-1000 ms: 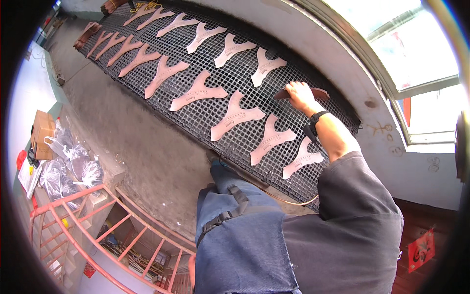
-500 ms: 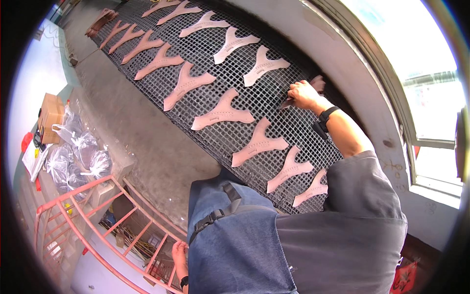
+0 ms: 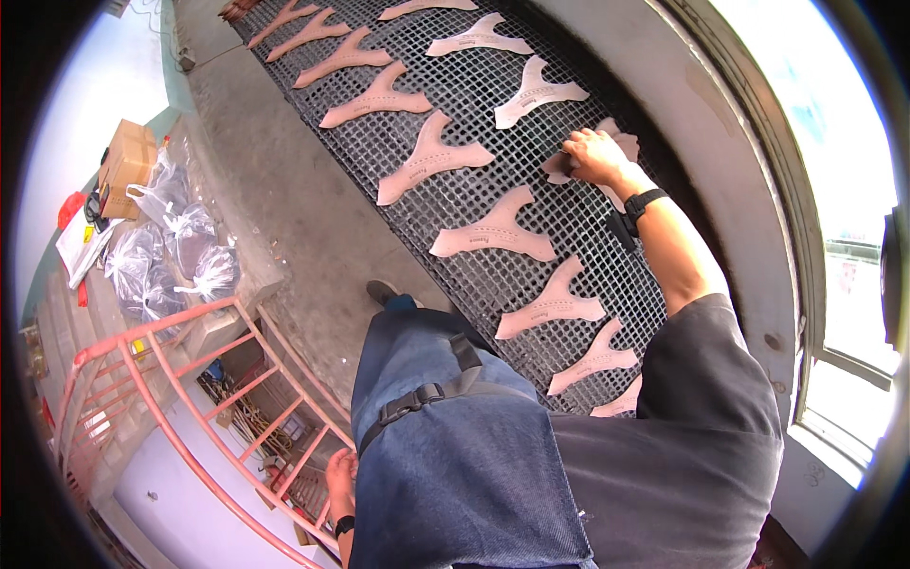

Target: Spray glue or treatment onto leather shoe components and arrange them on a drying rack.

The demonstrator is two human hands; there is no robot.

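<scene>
My right hand (image 3: pixel 595 157) reaches out over the black mesh rack, its fingers closed on a pinkish Y-shaped leather piece (image 3: pixel 618 142) near the rack's far right edge. Part of that piece is hidden under the hand, with a dark patch showing at the fingertips. The closest neighbours are a pale Y-shaped piece (image 3: pixel 537 93) to the upper left and a pinkish one (image 3: pixel 498 228) nearer my body. Down by my left hip, my left hand (image 3: pixel 339 474) hangs beside the red railing with fingers loosely bent and apart, and nothing shows in it.
Rows of similar Y-shaped pieces (image 3: pixel 431 159) lie along the rack (image 3: pixel 379 248). A red metal railing (image 3: pixel 180 427) stands to my left, above a lower level. Beyond it are clear plastic bags (image 3: pixel 190 232) and a cardboard box (image 3: pixel 128 166). A wall and window (image 3: pixel 853 303) border the right.
The view has shifted, so the rack's pieces appear farther right. The piece under my right hand, dark and folded before, now shows more of its pinkish face. My left hand stays low by the railing.
</scene>
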